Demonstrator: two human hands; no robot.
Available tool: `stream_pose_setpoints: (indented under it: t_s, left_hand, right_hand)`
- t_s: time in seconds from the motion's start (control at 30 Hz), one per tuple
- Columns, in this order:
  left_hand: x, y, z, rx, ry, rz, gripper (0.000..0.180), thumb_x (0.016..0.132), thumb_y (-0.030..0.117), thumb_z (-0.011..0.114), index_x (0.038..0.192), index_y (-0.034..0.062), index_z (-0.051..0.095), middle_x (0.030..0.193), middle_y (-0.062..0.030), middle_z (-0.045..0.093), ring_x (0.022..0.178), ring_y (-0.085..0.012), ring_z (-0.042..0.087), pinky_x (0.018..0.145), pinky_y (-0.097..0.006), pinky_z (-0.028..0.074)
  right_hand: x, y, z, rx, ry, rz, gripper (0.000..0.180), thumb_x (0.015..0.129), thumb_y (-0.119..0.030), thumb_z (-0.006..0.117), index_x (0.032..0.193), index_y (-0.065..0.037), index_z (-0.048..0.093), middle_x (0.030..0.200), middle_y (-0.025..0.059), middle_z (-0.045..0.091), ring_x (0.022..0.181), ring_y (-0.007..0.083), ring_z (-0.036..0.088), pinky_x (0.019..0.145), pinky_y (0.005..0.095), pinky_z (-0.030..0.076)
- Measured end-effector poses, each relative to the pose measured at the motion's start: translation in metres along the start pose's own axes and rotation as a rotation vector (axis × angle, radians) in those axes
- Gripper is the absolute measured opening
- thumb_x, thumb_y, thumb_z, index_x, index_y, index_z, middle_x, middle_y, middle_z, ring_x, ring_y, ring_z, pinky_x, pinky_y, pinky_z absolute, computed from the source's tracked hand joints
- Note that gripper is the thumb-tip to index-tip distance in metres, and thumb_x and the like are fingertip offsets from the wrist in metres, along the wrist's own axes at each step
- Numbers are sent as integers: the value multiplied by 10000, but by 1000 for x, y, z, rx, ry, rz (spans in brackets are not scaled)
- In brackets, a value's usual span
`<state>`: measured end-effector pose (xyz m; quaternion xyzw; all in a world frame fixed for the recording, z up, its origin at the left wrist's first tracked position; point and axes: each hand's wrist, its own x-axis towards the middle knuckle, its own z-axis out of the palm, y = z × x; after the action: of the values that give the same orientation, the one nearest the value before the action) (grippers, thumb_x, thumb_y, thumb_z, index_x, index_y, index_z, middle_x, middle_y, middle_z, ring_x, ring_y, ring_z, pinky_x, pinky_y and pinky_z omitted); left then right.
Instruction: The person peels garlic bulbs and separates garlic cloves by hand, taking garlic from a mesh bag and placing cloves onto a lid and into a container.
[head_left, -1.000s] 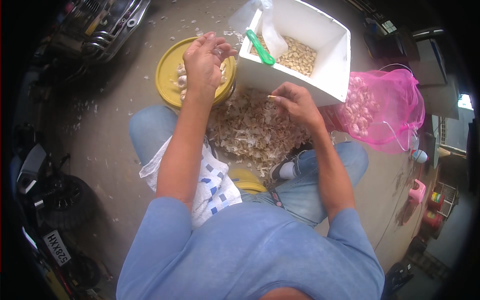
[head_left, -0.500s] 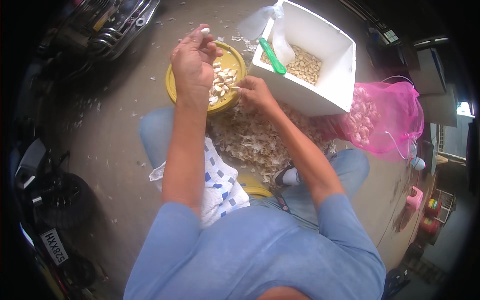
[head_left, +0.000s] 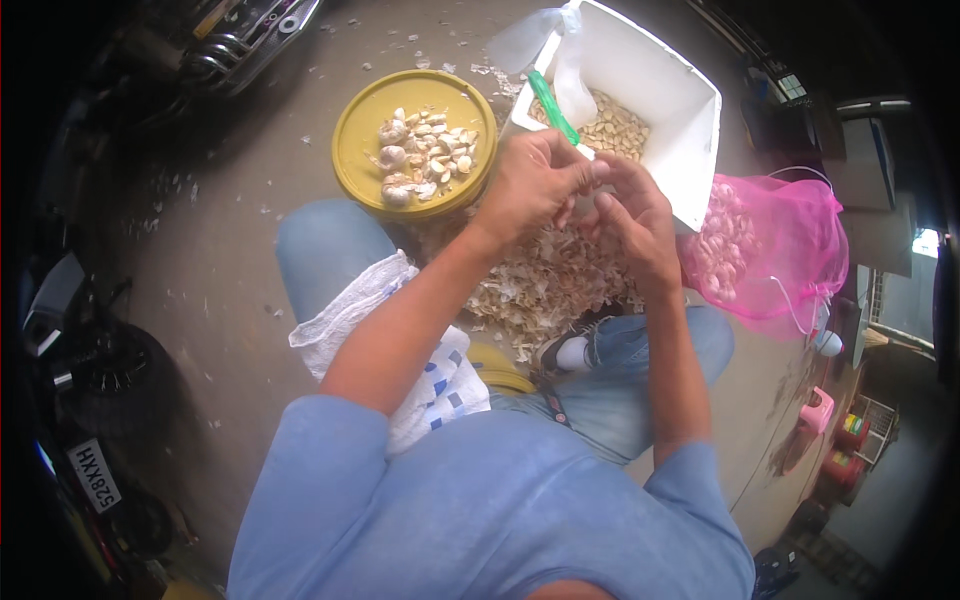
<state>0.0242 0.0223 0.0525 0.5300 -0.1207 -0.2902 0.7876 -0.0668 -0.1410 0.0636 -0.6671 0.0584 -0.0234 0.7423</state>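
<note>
Hands [head_left: 585,200] pinched together on a clove over the peel heap [head_left: 545,285]; best peeled low, skins falling there.

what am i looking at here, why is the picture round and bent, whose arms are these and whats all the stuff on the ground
There is no machine here. A person wears a wide fisheye camera on the head, looking down, so straight edges bend and the person's own arms enter from below. The left hand and right hand meet in front, fingers pinched together over something small that I cannot make out. Below them lies a pile of papery garlic skins on the concrete floor. Beyond are a yellow bucket holding garlic bulbs and cloves, a white box of peeled cloves with a green-handled tool, and a pink mesh bag of garlic.
</note>
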Motion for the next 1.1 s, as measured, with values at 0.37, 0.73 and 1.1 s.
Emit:
stream_pose_setpoints:
  t_s: [0.37, 0.73, 1.1]
  left_hand:
    - [-1, -32, 19, -100, -98, -130, 169, 1009, 118, 657, 994, -38, 594, 809, -82, 679, 584, -90, 640, 479, -253, 566]
    - [-5, -49, 33, 515, 79, 132, 221, 1014, 159, 596, 879, -13, 568, 701, -67, 550, 683, -131, 515, 646, -333, 454]
    - [-17, -87, 29, 1095, -527, 369, 259, 847, 59, 616, 1095, -7, 581, 1095, -262, 604, 1062, -429, 618, 909, -521, 510]
  right_hand:
    - [-9, 6, -31, -145, 76, 60, 170, 993, -114, 677, 1070, 29, 626, 820, 43, 681, 620, 69, 595, 542, 232, 489]
    - [-19, 9, -20, -441, 108, -157, 109, 943, -59, 725, 912, -8, 634, 745, -8, 642, 649, 40, 556, 560, 226, 443]
    - [9, -12, -15, -611, 159, -92, 112, 937, -76, 714, 928, 21, 659, 782, 19, 653, 712, 91, 601, 645, 259, 498]
